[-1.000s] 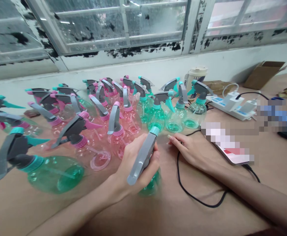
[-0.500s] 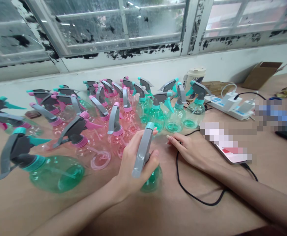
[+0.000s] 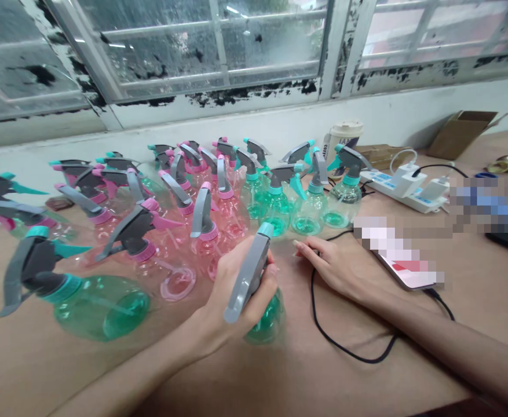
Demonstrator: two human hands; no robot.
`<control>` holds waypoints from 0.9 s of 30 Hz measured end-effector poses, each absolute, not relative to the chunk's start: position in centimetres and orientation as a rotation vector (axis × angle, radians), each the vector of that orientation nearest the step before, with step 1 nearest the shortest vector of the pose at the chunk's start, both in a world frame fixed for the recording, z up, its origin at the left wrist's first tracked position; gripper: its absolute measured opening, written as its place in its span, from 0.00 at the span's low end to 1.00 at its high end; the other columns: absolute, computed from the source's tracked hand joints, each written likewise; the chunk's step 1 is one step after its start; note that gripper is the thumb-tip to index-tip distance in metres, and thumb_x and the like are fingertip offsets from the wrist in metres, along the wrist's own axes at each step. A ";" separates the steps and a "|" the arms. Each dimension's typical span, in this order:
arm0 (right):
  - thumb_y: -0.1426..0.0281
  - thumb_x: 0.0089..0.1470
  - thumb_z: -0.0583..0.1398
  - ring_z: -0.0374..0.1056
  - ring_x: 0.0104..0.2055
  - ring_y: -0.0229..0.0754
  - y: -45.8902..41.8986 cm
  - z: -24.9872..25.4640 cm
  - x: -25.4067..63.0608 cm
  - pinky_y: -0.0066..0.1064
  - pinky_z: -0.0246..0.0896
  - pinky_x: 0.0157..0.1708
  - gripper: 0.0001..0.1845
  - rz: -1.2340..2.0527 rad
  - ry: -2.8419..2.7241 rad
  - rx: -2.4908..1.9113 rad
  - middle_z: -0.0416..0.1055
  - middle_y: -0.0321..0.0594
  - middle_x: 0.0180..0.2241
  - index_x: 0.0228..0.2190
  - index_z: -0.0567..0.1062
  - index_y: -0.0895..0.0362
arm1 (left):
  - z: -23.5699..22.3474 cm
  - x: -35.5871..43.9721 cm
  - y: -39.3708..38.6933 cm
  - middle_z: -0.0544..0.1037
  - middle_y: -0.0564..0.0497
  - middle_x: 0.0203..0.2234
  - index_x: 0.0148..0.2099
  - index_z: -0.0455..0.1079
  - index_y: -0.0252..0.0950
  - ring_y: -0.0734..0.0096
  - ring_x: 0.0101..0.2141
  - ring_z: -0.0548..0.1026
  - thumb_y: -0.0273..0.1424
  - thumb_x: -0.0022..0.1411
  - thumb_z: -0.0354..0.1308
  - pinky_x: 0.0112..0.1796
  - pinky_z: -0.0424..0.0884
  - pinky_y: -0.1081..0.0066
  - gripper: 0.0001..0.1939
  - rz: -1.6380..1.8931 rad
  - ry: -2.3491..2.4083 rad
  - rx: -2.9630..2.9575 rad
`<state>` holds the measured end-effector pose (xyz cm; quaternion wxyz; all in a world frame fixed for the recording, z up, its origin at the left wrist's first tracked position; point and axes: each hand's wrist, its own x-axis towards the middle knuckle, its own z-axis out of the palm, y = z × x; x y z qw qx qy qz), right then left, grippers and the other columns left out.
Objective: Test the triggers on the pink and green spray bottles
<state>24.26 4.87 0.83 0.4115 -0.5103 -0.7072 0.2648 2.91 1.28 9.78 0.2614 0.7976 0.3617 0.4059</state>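
Observation:
My left hand (image 3: 231,284) is closed around the neck of a green spray bottle (image 3: 267,321), with the thumb on the near side. The bottle's grey spray head (image 3: 248,272) with a turquoise nozzle points away from me. Part of the neck and most of the fingers are hidden behind that head. My right hand (image 3: 329,263) lies on its side on the table, thumb and fingers loosely extended to the left, holding nothing I can see. A black cable (image 3: 317,307) passes by it. To the left, a green spray bottle (image 3: 101,307) leans beside a pink spray bottle (image 3: 167,269).
Several more pink and green spray bottles (image 3: 275,208) crowd the table (image 3: 323,382) toward the window wall. On the right are a phone (image 3: 414,278), a power strip (image 3: 419,194) with plugs, a paper cup (image 3: 344,136) and an open cardboard box (image 3: 462,136).
The spray head in my left hand has turned, its near end swinging left and toward me. My left fingers have drawn in around the neck. My right hand has hardly moved.

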 end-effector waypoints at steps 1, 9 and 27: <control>0.56 0.63 0.51 0.66 0.30 0.40 4.8 0.8 24.2 0.30 0.58 0.32 0.21 0.666 -1.778 -1.274 0.70 0.36 0.25 0.25 0.70 0.56 | 9.8 2.9 1.3 0.67 0.56 0.25 0.35 0.63 0.38 0.75 0.22 0.66 0.30 0.61 0.51 0.27 0.65 0.71 0.02 1.093 0.979 2.165; 0.41 0.47 0.60 0.68 0.50 0.50 1.3 2.3 22.6 0.40 0.63 0.50 0.39 0.745 -1.949 -0.863 0.71 0.47 0.48 0.51 0.65 0.55 | 9.7 3.6 1.2 0.73 0.52 0.35 0.52 0.64 0.39 0.74 0.25 0.69 0.34 0.60 0.56 0.30 0.68 0.69 0.17 1.150 1.071 2.031; 0.45 0.46 0.63 0.65 0.53 0.59 2.1 3.3 19.7 0.51 0.64 0.49 0.45 0.369 -2.017 -1.334 0.64 0.55 0.51 0.57 0.59 0.57 | 8.2 -5.7 -5.0 0.76 0.49 0.49 0.52 0.67 0.42 0.62 0.49 0.75 0.37 0.64 0.55 0.48 0.72 0.63 0.15 0.819 1.206 2.078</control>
